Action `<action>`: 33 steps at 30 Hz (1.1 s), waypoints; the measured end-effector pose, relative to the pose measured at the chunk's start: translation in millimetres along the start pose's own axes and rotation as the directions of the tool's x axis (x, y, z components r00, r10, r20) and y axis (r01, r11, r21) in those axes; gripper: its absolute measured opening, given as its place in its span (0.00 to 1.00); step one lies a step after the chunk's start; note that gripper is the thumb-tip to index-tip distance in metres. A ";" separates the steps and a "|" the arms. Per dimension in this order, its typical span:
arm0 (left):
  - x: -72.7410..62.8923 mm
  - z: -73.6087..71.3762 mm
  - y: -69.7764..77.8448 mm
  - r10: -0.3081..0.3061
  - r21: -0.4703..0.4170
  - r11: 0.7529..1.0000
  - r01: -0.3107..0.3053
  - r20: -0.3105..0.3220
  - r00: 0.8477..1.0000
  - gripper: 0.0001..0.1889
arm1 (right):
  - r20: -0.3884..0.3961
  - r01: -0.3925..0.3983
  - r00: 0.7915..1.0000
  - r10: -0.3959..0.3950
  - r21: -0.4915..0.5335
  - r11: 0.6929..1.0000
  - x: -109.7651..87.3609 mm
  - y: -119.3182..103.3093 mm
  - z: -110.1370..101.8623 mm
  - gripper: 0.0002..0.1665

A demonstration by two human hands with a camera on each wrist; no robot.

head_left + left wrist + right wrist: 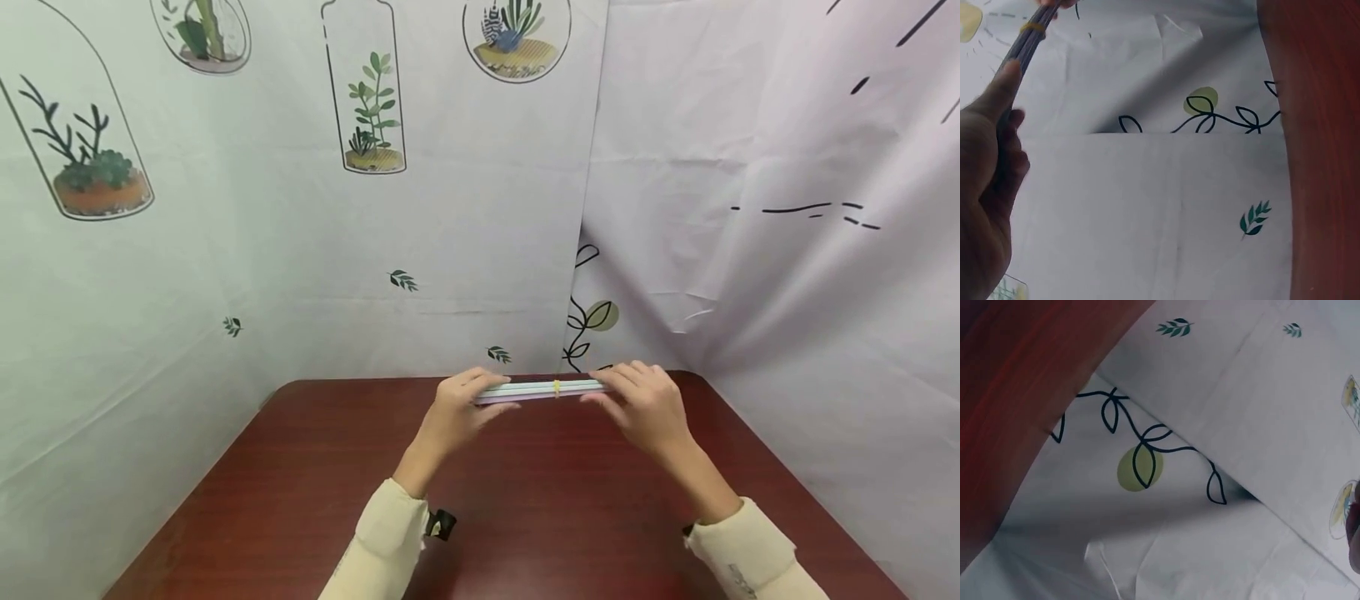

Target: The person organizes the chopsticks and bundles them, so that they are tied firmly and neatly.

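Note:
A bundle of slim pastel sticks [528,390], mint above and lilac below, is held level over the far part of the table. A yellow rubber band [557,388] wraps it just right of its middle. My left hand [452,410] grips the left end, thumb below and fingers above. At the other end, my right hand [649,408] pinches it the same way. In the left wrist view the left hand [985,169] wraps the bundle [1017,51], which looks dark there. Only a sliver of the right hand [1355,534] shows in the right wrist view.
A dark red wooden table [540,500] lies beneath both hands. Behind it and along the sides hangs a white cloth [465,225] printed with potted plants and leaves. Both forearms wear cream sleeves [386,542], and a black strap [441,525] shows by the left cuff.

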State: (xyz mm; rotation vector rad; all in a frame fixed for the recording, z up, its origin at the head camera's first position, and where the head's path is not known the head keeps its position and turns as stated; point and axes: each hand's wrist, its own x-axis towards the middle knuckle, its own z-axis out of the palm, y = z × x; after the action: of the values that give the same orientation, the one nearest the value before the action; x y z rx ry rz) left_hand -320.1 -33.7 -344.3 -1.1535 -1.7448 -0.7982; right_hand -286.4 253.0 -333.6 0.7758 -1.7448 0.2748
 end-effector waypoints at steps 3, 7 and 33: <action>-4.8 1.1 -6.3 -0.054 -0.131 0.990 0.054 0.003 0.999 0.20 | 0.140 -0.095 0.987 0.076 0.136 0.986 -2.7 2.4 -6.0 0.18; -12.1 -0.7 -9.9 -0.186 -0.248 0.950 0.190 0.041 0.982 0.18 | 0.331 -0.276 0.931 0.154 0.361 0.891 -5.4 4.8 -11.3 0.16; -40.5 13.0 -56.0 -0.607 -0.306 0.473 0.826 0.567 0.557 0.14 | 0.665 -0.798 0.602 0.442 0.479 0.366 -37.2 50.0 39.4 0.14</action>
State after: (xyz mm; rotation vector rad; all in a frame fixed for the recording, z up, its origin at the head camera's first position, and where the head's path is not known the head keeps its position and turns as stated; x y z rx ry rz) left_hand -368.7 -58.0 -389.0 -0.8785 -2.5110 -1.8169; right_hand -343.0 282.4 -370.6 0.6801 -2.3427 1.6015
